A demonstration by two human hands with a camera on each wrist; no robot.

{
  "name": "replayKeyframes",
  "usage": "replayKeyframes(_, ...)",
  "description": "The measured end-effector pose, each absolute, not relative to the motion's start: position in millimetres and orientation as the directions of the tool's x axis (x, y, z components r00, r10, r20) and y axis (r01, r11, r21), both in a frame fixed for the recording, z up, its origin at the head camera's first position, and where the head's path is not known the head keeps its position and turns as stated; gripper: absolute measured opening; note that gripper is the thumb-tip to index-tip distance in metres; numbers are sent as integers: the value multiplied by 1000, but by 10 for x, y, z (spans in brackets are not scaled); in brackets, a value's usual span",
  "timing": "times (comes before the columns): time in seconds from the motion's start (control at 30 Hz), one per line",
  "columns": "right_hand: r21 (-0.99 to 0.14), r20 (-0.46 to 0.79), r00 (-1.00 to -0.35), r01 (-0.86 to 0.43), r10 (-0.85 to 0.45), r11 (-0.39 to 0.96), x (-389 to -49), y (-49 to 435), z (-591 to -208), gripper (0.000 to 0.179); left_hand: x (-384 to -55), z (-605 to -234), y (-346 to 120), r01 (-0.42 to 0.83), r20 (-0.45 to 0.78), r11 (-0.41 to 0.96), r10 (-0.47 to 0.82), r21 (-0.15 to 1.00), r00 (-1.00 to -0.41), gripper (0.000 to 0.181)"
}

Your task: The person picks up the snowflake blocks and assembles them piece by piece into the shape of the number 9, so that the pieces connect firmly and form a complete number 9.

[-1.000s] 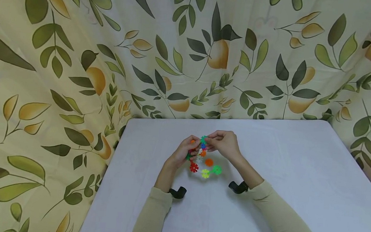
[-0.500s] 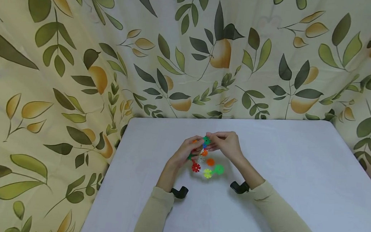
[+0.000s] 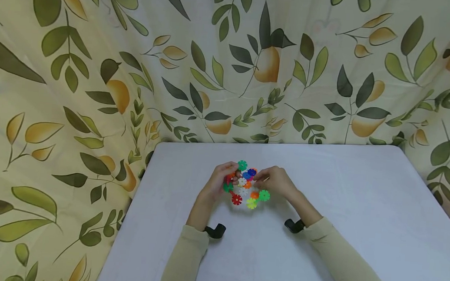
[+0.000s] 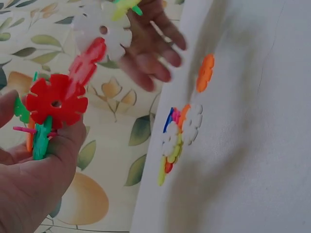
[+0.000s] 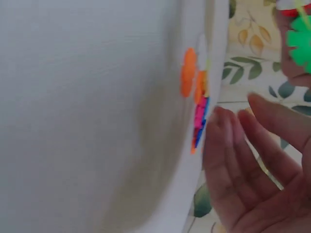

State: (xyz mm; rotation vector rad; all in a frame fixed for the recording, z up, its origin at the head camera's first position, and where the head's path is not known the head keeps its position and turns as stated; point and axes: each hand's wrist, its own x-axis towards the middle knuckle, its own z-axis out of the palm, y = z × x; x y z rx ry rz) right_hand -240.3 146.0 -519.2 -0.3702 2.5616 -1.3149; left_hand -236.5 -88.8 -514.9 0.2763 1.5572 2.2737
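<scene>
My left hand point(image 3: 217, 181) grips a linked chain of notched plastic snowflake discs, held up off the table. A red disc point(image 4: 43, 99) sits at its fingers, joined through a second red one to a white disc point(image 4: 114, 41). In the head view a green disc point(image 3: 242, 165) tops the chain, while a yellow disc point(image 3: 251, 203) and a light green disc point(image 3: 264, 195) form its near end. My right hand point(image 3: 276, 181) holds nothing. Its fingers, loosely bent, hover beside a small pile of loose discs point(image 5: 199, 111) on the table.
A loose orange disc point(image 4: 205, 73) lies on the white-covered table point(image 3: 342, 201), a little apart from the pile. Black camera mounts point(image 3: 215, 231) are strapped at both wrists. A leaf-patterned curtain point(image 3: 214, 70) hangs behind and at the left of the table.
My right hand has let go of the green disc and moved down and slightly right, toward the loose pile. The left hand has shifted slightly left, still gripping the chain.
</scene>
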Motion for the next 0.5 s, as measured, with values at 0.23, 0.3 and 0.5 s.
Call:
replayKeyframes(0.23, -727, -102, -884, -248, -457, 641, -2355, 1402, -5306, 15, -2365, -5155, -940, -181, -32, -313, 427, 932, -904, 24)
replayKeyframes(0.3, -702, -61, -871, -310, -488, 641, -2333, 1384, -5312, 16, -2368, -5153, -952, -174, -21, -310, 441, 935, -897, 24)
replayKeyframes(0.5, -685, -24, -872, -342, -489, 643, -2322, 1367, -5305, 7, -2371, -5129, -962, -176, -14, -296, 477, 939, -879, 25)
